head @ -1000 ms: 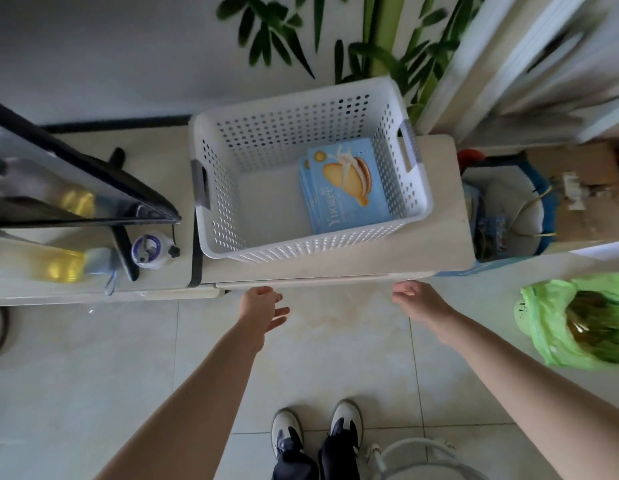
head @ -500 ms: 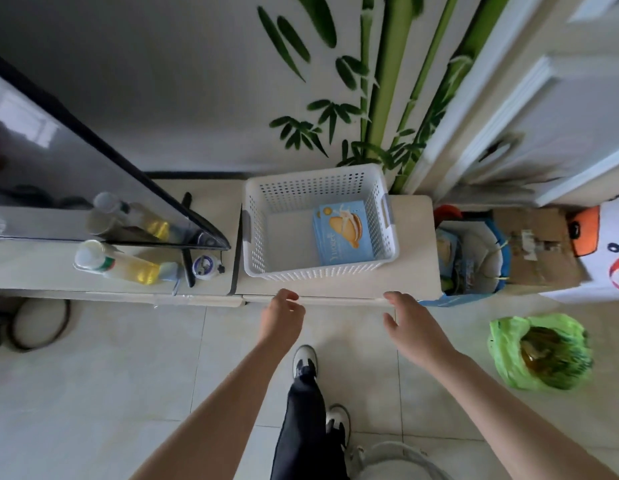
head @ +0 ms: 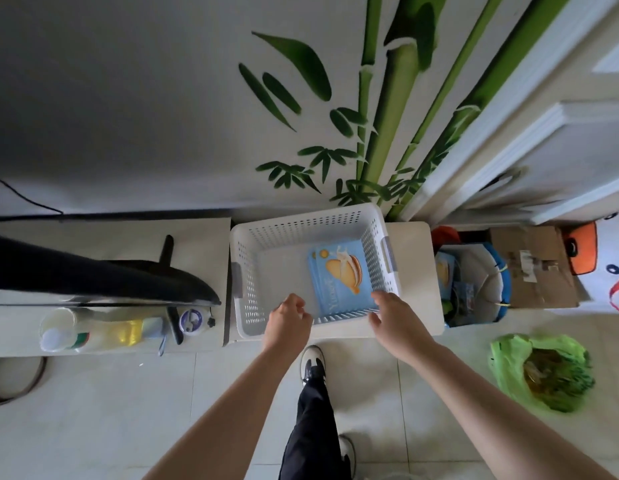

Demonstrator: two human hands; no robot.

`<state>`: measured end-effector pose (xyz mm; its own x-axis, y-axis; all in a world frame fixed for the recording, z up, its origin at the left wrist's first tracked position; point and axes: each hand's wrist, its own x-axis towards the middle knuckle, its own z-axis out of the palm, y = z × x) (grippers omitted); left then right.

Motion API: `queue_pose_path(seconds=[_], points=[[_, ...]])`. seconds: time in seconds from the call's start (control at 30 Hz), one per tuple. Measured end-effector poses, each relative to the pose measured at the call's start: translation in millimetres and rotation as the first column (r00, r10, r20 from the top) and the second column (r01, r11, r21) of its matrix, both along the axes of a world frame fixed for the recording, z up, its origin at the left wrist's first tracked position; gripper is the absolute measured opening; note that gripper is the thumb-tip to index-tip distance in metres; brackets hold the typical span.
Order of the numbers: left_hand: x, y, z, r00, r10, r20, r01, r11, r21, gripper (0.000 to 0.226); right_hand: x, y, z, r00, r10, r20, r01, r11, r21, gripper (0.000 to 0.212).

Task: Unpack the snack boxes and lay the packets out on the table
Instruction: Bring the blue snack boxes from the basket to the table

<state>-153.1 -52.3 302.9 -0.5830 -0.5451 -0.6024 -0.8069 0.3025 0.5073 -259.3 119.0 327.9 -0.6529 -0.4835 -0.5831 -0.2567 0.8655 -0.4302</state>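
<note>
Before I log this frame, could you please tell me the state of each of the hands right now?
Left hand: fingers curled at the white basket's near rim; a grip cannot be told.
Right hand: open, holding nothing, at the same rim.

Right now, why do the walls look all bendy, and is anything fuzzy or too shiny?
In the head view, the wide-angle lens bows straight lines, so the door frame leans and the wall curves. The dark screen at left is smeared with blur. The blue snack box in the white basket looks soft, its lettering hard to read. The light is dim and even, with no strong glare.
</note>
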Motion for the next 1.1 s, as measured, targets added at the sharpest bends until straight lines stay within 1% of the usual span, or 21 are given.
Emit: queue_pose_path(seconds=[0.17,0.27,0.37,0.47,0.53,0.6,0.63,0.73,0.77,0.83,0.87,0.9,0.93,1.0,1.1], points=[[-32.0,-18.3,-40.4,0.995,-0.078,0.067,0.075,0.996,0.049,0.032,-32.2,-26.4,-40.7,0.996,-0.078,0.038,0.076,0.996,0.04,0.045],[-49.1,-27.2,-66.2,0.989,-0.094,0.113,0.087,0.994,0.07,0.039,-48.4,-39.0,-65.9,0.992,-0.118,0.051,0.114,0.99,0.081,0.05],[-63.1,-32.1,-87.7,0.99,-0.049,0.134,0.031,0.991,0.132,0.041,-58.4,-50.4,-86.7,0.994,-0.101,0.05,0.094,0.987,0.13,0.061],[-75.3,-33.8,-108.2,0.986,0.054,0.16,-0.09,0.97,0.227,0.044,-65.4,-58.0,-105.0,0.988,-0.135,0.078,0.121,0.979,0.164,0.072],[-82.3,-33.0,-121.6,0.969,0.149,0.199,-0.204,0.933,0.295,0.05,-71.3,-60.7,-115.7,0.961,-0.24,0.136,0.212,0.958,0.193,0.071],[-87.8,-30.6,-134.3,0.942,0.24,0.233,-0.31,0.89,0.336,0.055,-77.2,-62.5,-125.0,0.917,-0.334,0.219,0.303,0.939,0.162,0.065],[-90.1,-29.1,-140.2,0.931,0.268,0.247,-0.343,0.875,0.343,0.054,-79.9,-63.1,-129.2,0.892,-0.368,0.261,0.341,0.929,0.145,0.063],[-92.7,-24.0,-148.9,0.905,0.335,0.263,-0.416,0.826,0.38,0.034,-83.7,-63.2,-137.7,0.826,-0.42,0.376,0.421,0.903,0.082,0.051],[-91.5,-22.4,-150.7,0.896,0.348,0.276,-0.436,0.81,0.393,0.028,-84.3,-62.4,-140.7,0.802,-0.44,0.404,0.453,0.889,0.067,0.05],[-88.7,-19.3,-151.8,0.876,0.389,0.285,-0.48,0.758,0.442,0.024,-84.3,-59.9,-144.2,0.778,-0.456,0.432,0.489,0.871,0.04,0.058],[-86.3,-18.7,-152.8,0.857,0.429,0.285,-0.515,0.714,0.474,0.033,-84.4,-58.4,-145.7,0.769,-0.462,0.442,0.502,0.864,0.029,0.063],[-83.4,-18.7,-153.6,0.832,0.467,0.299,-0.554,0.67,0.494,0.043,-84.8,-56.8,-148.1,0.763,-0.467,0.448,0.513,0.858,0.02,0.063],[-80.5,-18.9,-155.0,0.814,0.49,0.312,-0.579,0.64,0.505,0.047,-85.2,-56.5,-146.6,0.766,-0.459,0.45,0.511,0.86,0.009,0.058],[-76.7,-19.5,-155.2,0.793,0.515,0.327,-0.605,0.594,0.53,0.042,-85.6,-54.7,-148.1,0.759,-0.472,0.449,0.518,0.855,0.023,0.053],[-73.4,-23.2,-152.6,0.779,0.533,0.331,-0.617,0.559,0.553,0.022,-84.8,-51.5,-155.4,0.753,-0.487,0.443,0.522,0.851,0.048,0.06]])
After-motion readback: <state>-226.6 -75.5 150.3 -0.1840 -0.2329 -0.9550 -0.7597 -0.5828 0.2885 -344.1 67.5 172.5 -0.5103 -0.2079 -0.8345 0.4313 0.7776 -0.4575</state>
